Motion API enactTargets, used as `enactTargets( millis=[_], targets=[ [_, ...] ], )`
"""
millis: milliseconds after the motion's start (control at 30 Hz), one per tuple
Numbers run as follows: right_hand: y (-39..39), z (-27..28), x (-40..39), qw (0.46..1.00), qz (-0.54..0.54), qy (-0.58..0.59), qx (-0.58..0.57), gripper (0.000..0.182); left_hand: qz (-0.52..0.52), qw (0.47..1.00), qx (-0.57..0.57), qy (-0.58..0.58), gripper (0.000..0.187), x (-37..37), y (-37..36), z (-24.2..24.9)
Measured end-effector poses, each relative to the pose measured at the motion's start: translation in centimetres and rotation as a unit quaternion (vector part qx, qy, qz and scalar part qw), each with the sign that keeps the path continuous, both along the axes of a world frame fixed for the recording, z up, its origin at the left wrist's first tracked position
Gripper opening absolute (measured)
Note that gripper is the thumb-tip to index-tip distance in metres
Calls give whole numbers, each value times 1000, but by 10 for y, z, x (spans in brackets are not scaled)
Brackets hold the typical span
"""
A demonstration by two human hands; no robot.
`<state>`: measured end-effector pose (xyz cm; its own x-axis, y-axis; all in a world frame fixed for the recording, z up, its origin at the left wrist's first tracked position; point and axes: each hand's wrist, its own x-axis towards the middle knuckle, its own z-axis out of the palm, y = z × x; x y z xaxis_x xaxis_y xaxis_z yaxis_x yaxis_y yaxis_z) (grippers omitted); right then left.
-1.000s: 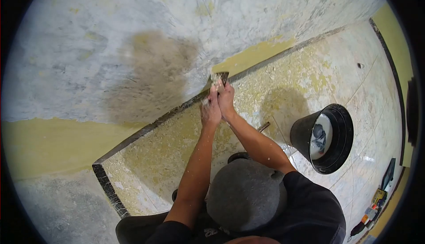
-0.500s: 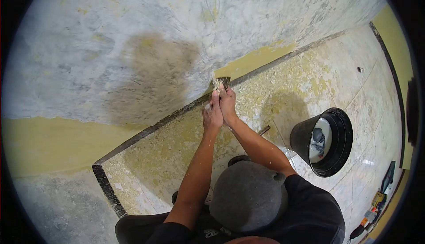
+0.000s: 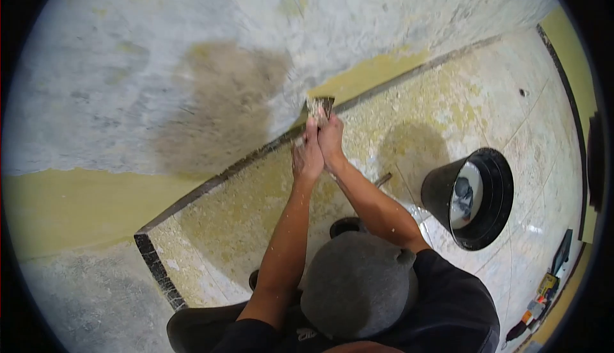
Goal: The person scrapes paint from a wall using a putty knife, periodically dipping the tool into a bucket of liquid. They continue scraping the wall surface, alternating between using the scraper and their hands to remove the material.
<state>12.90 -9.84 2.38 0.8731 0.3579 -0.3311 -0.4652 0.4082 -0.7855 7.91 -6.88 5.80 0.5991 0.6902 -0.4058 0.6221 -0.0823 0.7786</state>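
Note:
Both of my hands are closed around a flat scraper [image 3: 320, 106], its blade against the lower wall just above the dark skirting. My left hand [image 3: 307, 158] is on the left side of the grip, pressed against my right hand [image 3: 330, 138]. Pale flakes cling to the blade and fingers. Beside the blade, a band of yellow paint [image 3: 368, 74] runs right along the wall's foot. Above it the wall [image 3: 396, 20] is scraped to mottled white and grey. The grip is mostly hidden by my fingers.
Paint flakes cover the tiled floor [image 3: 224, 228]. A black bucket [image 3: 441, 193] to my right holds cloudy liquid and a dark item. A thin stick-like piece [image 3: 384, 179] lies near my right forearm. Several tools [image 3: 534, 311] lie along the far right wall. A rounded grey form [image 3: 358, 286] fills the lower middle.
The scraper and both hands have shifted slightly up in view, still at the foot of the wall. My viewpoint has moved a little too. The grip is unchanged.

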Motion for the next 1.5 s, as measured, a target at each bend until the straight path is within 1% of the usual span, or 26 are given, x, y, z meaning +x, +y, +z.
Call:
enactTargets(
  millis=[133, 233, 300, 333, 400, 467, 500, 567, 633, 700, 733, 767, 800, 867, 967, 1067, 1133, 1167, 1200, 1267, 1300, 1333, 1400, 1433, 1467, 1500],
  targets=[
    [0, 13, 4, 999, -8, -35, 29, 22, -22, 997, -46, -57, 78, 4, 3, 8],
    [0, -7, -3, 999, 29, 1, -20, 20, -13, 1000, 7, -13, 76, -2, 5, -19],
    [6, -10, -1, 1000, 21, 13, -11, 20, 21, 993, -88, 72, 74, -3, 8, -24],
    [6, -8, -2, 999, 16, 34, -11, 19, 19, 993, -85, 74, 74, -1, 9, -21],
    [1, -1, -4, 998, 24, 36, -47, 19, -17, 999, 26, -17, 72, -3, 4, -14],
    [5, 11, 8, 997, -2, -77, -15, 19, -32, 999, 3, -28, 69, 5, 8, 2],
    [7, 5, 15, 996, -3, -87, 24, 19, -42, 997, -7, -59, 68, 7, 9, 6],
    [4, 2, 10, 998, -1, -62, 8, 20, -51, 993, -7, -105, 67, 11, 10, 9],
    [3, 8, 6, 999, -7, -40, 0, 20, -17, 999, 30, -24, 69, 5, 4, -2],
    [2, 8, 2, 1000, 0, -3, -20, 21, -18, 996, 64, -52, 72, 4, 3, -12],
    [3, 17, 5, 1000, -2, 1, -21, 21, -17, 994, 90, -65, 74, 3, -1, 0],
    [0, 22, 5, 1000, -4, 5, -27, 23, 1, 997, 11, 80, 78, 1, 1, 10],
    [-4, 27, 0, 999, -6, 12, -35, 26, 0, 995, 1, 98, 78, -7, -1, 13],
    [-1, 26, 4, 1000, -19, 1, -10, 25, -34, 997, -52, 44, 82, 1, 3, 22],
    [4, 16, 0, 999, -18, 21, -20, 25, -20, 999, -3, 44, 84, -2, 3, 3],
    [7, 22, 8, 998, -17, 59, 11, 26, -2, 998, 14, 65, 82, 6, 6, 18],
    [2, 27, 10, 999, -13, -42, -2, 28, -88, 993, 80, -25, 71, 5, 4, 25],
    [2, 27, 13, 998, -23, -63, 20, 29, -60, 998, -11, -32, 67, 11, 7, 31],
    [3, 25, 13, 997, -22, -71, 26, 29, -58, 997, -5, -40, 67, 11, 6, 30],
    [2, 10, 4, 998, -22, -5, -52, 28, -35, 999, 39, -1, 68, 4, 0, 21],
    [1, 14, 1, 999, -9, 39, -32, 27, -38, 998, 0, 52, 72, -1, 0, 30],
    [3, 14, 7, 999, -10, 33, -28, 27, -39, 998, 5, 46, 72, 4, 3, 26],
    [-1, 8, 1, 997, -4, 67, -31, 25, -21, 996, 6, 83, 77, 1, 1, 4],
    [-2, 5, 1, 998, -8, 63, -30, 23, -85, 991, 47, 88, 80, -2, -4, 13],
    [-7, 2, -8, 997, -8, 75, -35, 23, -87, 990, 42, 100, 80, -10, -5, 7],
    [-5, 4, -2, 996, -6, 76, -34, 23, -64, 994, -6, 93, 80, -3, 0, 8]
  ],
)
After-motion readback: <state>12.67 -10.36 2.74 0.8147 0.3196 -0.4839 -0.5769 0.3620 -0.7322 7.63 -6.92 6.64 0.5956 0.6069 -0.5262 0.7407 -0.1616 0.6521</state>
